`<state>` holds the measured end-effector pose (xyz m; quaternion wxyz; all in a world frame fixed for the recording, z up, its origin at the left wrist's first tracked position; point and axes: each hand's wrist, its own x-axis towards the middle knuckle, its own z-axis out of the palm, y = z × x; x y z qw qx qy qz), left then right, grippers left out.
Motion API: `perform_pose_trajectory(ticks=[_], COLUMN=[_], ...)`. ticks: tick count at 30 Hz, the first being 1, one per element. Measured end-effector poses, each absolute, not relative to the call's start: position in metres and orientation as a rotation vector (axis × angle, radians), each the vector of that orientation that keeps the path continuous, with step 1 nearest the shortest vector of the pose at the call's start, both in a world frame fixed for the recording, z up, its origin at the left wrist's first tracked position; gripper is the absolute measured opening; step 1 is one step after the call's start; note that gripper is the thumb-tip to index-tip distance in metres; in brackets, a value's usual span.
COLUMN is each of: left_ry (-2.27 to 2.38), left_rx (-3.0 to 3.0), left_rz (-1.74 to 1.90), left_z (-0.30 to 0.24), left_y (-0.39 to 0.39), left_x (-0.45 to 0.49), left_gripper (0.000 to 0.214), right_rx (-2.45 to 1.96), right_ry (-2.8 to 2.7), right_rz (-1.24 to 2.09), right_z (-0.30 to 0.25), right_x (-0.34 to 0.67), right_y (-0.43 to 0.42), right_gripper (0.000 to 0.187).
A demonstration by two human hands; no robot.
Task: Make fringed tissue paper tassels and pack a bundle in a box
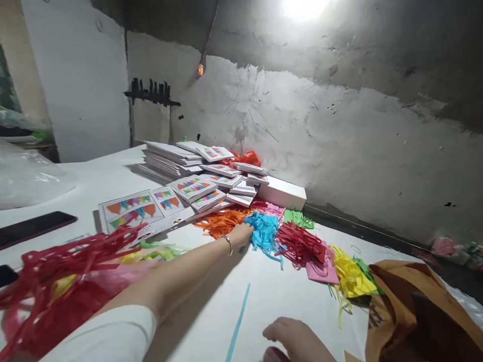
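Observation:
My left arm stretches across the white table (211,311), a thin bracelet on its wrist. My left hand (241,234) is closed on the edge of a pile of blue paper strips (265,232). An orange strip pile (222,221) lies just left of the hand and a red strip pile (300,244) to its right. My right hand (292,338) rests at the table's near edge with its fingers curled; whatever is under them is hidden. A single blue strip (238,322) lies between my hands.
Stacks of white printed cards (196,187) and a white box (283,193) sit behind the piles. Pink, yellow (349,276) and green strips lie to the right, beside a brown bag (411,306). A red and pink strip bundle (56,274) lies near left. A dark phone (33,227) lies far left.

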<state>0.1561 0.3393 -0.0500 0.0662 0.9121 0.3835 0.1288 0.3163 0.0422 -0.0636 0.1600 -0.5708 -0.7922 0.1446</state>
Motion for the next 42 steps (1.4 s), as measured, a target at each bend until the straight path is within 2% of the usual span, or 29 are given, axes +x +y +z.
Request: perform_pose_trajectory(ticks=[4,9,13,17,24,30,33,38,42], left_ry=[1.037,0.957,0.876,0.773,0.688,0.685,0.677,0.672,0.783], left_rx=[2.744,2.789,2.866,2.937,2.935,2.844,2.777,2.630,2.470], left_rz=[0.325,0.377,0.416,0.402,0.436,0.505,0.524,0.501,0.522], left_z=[-0.061,-0.072,-0.077,-0.082,-0.084,-0.074,-0.068,-0.061,-0.060], left_y=[0.372,0.375,0.368,0.369,0.384,0.392,0.388,0.374,0.377], left_x=[0.147,0.140,0.137,0.139,0.145,0.143,0.139,0.135,0.133], left_gripper=[0.031,0.028,0.026,0.021,0.017,0.020,0.020,0.020,0.024], right_rx=[-1.773,-2.124,-2.529,-2.749,-2.740,-2.621,-2.439,-2.077,-2.056], right_ry=[-2.261,-1.981,-1.661,-1.646,-1.568,-1.605,-1.822,-2.127,-2.167], right_rz=[0.193,-0.175,-0.411,-0.320,-0.292,-0.317,-0.254,-0.127,-0.052], right_z=[-0.047,-0.037,-0.033,-0.037,-0.009,0.021,0.011,-0.017,-0.034], right_x=[0.298,0.308,0.368,0.426,0.466,0.419,0.370,0.307,0.297], right_y=[0.121,0.217,0.228,0.209,0.225,0.261,0.261,0.252,0.257], right_gripper=[0.022,0.030,0.036,0.032,0.036,0.038,0.041,0.029,0.028])
